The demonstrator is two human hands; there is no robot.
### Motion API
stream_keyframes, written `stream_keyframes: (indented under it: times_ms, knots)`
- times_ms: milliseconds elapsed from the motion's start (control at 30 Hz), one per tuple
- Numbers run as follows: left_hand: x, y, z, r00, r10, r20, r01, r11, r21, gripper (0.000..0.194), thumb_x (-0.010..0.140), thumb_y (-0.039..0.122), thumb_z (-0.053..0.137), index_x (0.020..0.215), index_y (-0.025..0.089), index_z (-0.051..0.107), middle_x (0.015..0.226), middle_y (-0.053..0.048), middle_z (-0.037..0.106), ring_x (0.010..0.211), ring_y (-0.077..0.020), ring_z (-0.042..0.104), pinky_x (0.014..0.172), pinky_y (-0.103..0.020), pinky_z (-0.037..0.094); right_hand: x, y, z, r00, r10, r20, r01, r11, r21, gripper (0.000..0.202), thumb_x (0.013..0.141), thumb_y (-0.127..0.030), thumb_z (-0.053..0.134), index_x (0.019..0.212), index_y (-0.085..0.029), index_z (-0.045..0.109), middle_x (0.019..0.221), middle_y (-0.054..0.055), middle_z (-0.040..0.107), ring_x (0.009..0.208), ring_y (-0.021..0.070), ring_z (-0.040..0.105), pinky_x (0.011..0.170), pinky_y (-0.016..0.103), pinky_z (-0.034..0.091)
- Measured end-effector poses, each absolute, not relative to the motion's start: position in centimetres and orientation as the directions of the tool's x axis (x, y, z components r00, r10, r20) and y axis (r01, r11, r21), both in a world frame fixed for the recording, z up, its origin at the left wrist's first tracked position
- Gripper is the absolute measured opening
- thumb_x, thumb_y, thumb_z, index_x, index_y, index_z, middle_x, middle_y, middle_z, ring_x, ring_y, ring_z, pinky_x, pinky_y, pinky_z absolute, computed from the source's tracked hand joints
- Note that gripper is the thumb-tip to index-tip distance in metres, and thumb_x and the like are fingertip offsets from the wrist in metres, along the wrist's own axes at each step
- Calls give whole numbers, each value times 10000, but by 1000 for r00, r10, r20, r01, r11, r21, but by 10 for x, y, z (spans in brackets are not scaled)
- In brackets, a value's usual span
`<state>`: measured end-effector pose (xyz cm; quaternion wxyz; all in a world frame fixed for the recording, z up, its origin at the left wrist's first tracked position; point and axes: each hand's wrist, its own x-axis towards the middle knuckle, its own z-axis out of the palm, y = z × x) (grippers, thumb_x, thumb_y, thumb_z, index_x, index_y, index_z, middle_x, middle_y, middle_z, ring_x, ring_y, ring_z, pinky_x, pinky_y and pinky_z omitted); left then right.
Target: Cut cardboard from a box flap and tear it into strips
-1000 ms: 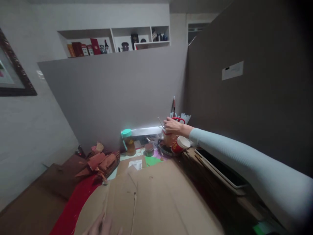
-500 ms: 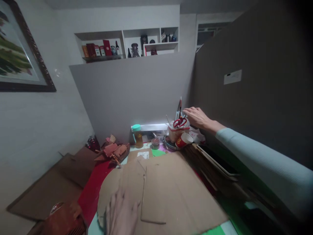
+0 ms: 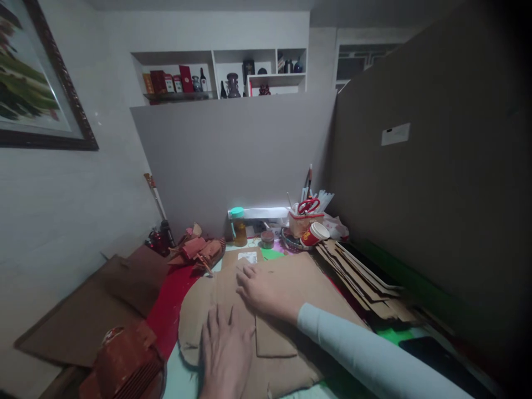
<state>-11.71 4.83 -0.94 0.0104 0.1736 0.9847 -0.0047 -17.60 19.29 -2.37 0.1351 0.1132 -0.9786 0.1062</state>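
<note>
A large sheet of brown cardboard [image 3: 305,277] with a rounded left side and a cut rectangular outline lies in front of me. My left hand [image 3: 228,352] rests flat on its left part, fingers outstretched. Just beyond it, my right hand [image 3: 262,291] lies across the middle of the sheet. Its fingers are slightly bent and touch the cardboard near the far edge; I see nothing held in them, though their undersides are hidden. Part of the cut outline passes under the right hand and forearm.
At the back stand a box [image 3: 305,223] with red-handled scissors [image 3: 308,205], a tilted paper cup [image 3: 315,235] and a teal-lidded bottle [image 3: 239,228]. Cardboard pieces [image 3: 357,277] are stacked at right. Reddish-brown models [image 3: 197,252] sit at left. Grey panels [image 3: 236,155] rise behind.
My right hand has come back from beside the scissors box, moving left and nearer, down onto the cardboard. The left hand stays on the sheet. The view has shifted slightly.
</note>
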Motion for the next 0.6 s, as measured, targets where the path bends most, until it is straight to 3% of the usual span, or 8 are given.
stream_keyframes:
  times_ms: [133,233,400,467,600]
  knots:
    - [-123,44,-15,-939,340,44,342,937,65,490,982,177,373,1442,104,527,1540,-212,464,1444,-377,392,1145,-470,354,-161,202,-17,-946,-247,211,-293,929,-227,223,1006,-307,631,1171,-157,647,1201,86,651,1070,244,649,928,465,556]
    - [-134,36,-18,-946,302,120,316,941,125,472,977,135,378,1415,99,550,1531,-191,477,1339,-349,507,1074,-426,416,-161,210,-10,-972,-179,154,-219,928,-302,257,1002,-320,637,1202,-158,633,1208,90,646,1057,245,653,909,459,565]
    - [-153,23,-18,-971,178,159,207,960,189,476,945,259,589,1388,88,549,1242,-179,675,1179,-313,604,1026,-390,443,-189,211,-2,-995,-98,-6,-84,882,-463,302,992,-337,655,1227,-152,618,1189,89,647,995,233,669,845,426,591]
    - [-156,20,-16,-976,163,145,189,965,185,499,936,321,618,1373,92,543,1178,-172,690,1157,-305,616,984,-412,473,-201,212,1,-994,-95,-53,-52,845,-532,275,992,-335,656,1190,-145,633,1143,78,661,941,217,678,800,395,601]
    - [-153,17,-10,-983,142,112,160,973,164,462,955,403,580,1322,123,560,1172,-161,672,1127,-293,635,832,-394,535,-207,226,14,-999,-48,15,-46,751,-658,270,988,-333,659,1179,-145,644,1176,76,654,985,237,669,824,404,594]
